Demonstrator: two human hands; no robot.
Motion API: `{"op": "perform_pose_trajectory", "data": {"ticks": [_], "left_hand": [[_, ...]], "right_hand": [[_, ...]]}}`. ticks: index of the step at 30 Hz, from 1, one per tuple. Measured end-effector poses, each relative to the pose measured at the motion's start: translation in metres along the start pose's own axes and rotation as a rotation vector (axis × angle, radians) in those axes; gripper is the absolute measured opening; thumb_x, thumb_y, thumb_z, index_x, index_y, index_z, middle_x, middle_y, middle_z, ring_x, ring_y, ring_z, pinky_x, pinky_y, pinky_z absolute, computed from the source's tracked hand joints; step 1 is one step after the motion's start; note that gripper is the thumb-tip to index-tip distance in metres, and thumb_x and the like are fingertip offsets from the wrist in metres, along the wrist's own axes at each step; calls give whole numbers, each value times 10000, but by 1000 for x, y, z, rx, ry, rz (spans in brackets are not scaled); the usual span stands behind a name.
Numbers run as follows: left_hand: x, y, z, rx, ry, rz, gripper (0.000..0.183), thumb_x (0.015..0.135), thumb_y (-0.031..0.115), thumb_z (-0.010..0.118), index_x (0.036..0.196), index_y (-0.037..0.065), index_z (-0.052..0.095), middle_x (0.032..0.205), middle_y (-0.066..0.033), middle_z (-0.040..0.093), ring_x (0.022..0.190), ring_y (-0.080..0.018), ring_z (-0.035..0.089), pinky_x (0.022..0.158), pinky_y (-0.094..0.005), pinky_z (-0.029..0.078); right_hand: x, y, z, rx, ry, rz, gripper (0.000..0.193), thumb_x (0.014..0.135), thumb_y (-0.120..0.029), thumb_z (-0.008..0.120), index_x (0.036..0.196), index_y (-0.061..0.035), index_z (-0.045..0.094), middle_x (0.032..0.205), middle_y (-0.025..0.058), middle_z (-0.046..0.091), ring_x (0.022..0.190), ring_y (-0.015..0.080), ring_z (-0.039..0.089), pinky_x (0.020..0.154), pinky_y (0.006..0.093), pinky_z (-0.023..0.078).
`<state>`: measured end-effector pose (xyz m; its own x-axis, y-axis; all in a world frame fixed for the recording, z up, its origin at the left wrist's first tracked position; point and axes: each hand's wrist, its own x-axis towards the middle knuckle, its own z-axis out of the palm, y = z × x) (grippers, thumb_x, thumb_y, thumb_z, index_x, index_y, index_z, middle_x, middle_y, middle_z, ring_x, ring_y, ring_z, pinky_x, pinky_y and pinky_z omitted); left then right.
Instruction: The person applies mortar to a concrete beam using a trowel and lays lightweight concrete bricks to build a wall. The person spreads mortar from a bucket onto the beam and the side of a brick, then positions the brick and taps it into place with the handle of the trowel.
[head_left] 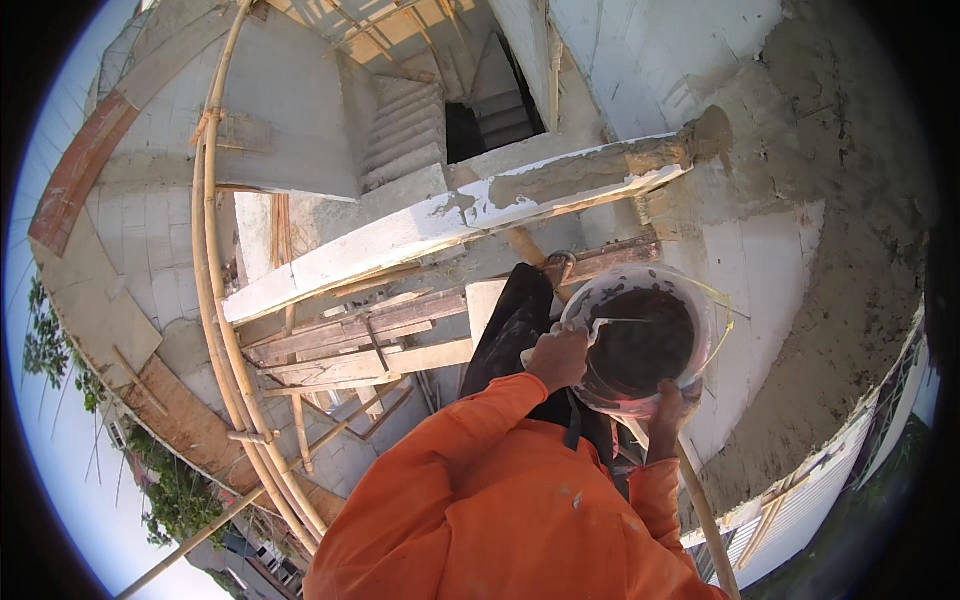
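My left hand is wrapped around the handle of a trowel, whose thin metal part reaches over the bucket's opening. Most of the handle is hidden by my fingers. A round, pale bucket smeared with cement stands tilted before me, with dark grey wet mortar inside. At its near right side my right hand grips the rim; some of those fingers are hidden. Just beyond the bucket runs a white block ledge, its right end coated with grey mortar.
Tall bamboo poles rise at the left. Wooden planks lie below the ledge, with gaps between them. A mortar-covered wall curves along the right. Farther off is a concrete staircase beside a dark opening.
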<state>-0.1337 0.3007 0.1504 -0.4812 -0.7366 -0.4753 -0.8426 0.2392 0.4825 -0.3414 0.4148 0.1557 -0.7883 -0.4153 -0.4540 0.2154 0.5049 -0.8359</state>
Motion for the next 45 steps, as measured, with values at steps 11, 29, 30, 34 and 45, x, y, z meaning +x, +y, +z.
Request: {"op": "perform_pose_trajectory", "data": {"ticks": [11, 29, 30, 34, 45], "left_hand": [[19, -7, -8, -88, 15, -14, 328, 798, 195, 635, 1072, 40, 542, 842, -169, 651, 794, -355, 666, 678, -447, 528], [-9, -93, -3, 212, -169, 260, 195, 851, 167, 554, 1019, 71, 537, 790, -180, 642, 761, -369, 659, 630, -474, 519], [-14, -98, -10, 248, -182, 266, 194, 850, 169, 555, 1016, 70, 539, 787, -178, 641, 762, -371, 657, 632, -474, 520], [18, -106, -38, 195, 15, 110, 193, 846, 168, 560, 1005, 59, 546, 798, -178, 646, 765, -374, 661, 635, -475, 527], [-58, -162, -73, 295, -209, 178, 358, 865, 194, 561, 1187, 38, 539, 903, -226, 641, 809, -383, 670, 644, -460, 534]], "right_hand": [[4, -30, 24, -86, -235, -104, 358, 639, 1, 574, 992, -39, 539, 817, -7, 518, 686, 115, 500, 622, 267, 428], [-36, -8, 95, -180, -224, -153, 214, 631, 6, 617, 791, -29, 480, 712, -28, 456, 618, 68, 416, 536, 246, 371], [-42, -7, 100, -185, -193, -155, 212, 629, 6, 616, 787, -29, 478, 708, -28, 454, 621, 69, 416, 539, 245, 370], [-83, -18, 130, -211, -147, -169, 207, 626, 5, 613, 773, -27, 472, 700, -29, 454, 633, 70, 414, 552, 240, 371], [-139, 10, 149, -213, -64, -198, 213, 634, -29, 627, 759, -19, 456, 662, 5, 474, 615, 85, 445, 555, 264, 409]]}}
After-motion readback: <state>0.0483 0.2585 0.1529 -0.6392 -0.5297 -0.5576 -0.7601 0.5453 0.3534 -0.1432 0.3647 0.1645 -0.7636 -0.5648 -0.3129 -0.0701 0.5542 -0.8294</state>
